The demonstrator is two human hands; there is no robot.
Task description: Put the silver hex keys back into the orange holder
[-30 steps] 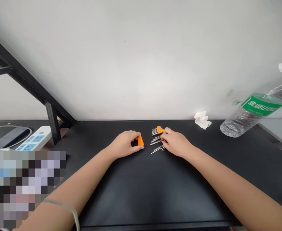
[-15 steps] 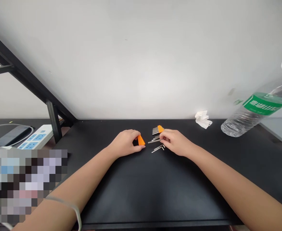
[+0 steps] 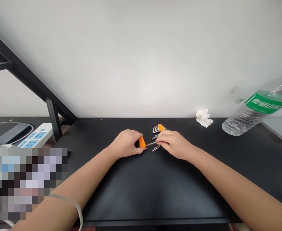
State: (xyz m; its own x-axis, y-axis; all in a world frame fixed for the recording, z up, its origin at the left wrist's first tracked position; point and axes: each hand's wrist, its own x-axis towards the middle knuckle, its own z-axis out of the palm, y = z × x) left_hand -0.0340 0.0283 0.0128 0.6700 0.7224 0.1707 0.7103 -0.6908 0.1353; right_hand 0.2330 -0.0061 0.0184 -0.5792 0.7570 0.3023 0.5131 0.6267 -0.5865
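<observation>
Between the thumb and fingers of my left hand (image 3: 126, 143) is an orange hex key holder (image 3: 142, 142), resting near the tabletop. My right hand (image 3: 174, 143) pinches a metal hex key (image 3: 151, 144), whose tip meets the right edge of that holder; whether it sits in a slot I cannot tell. Just behind my right hand lies a second orange holder (image 3: 161, 127) with several metal keys in a row. Loose hex keys (image 3: 156, 148) lie under and beside my right fingers, partly hidden by them.
A crumpled white tissue (image 3: 203, 118) lies by the wall. To the right stands a large plastic bottle (image 3: 258, 107) with a green label. On the left are a power strip (image 3: 36, 136), a phone (image 3: 12, 134), cables and a black metal frame (image 3: 53, 118). A cable crosses my left forearm.
My right hand has shifted slightly left and down, bringing the hex key's tip to the orange holder. My left hand keeps its grip, with the holder turned slightly.
</observation>
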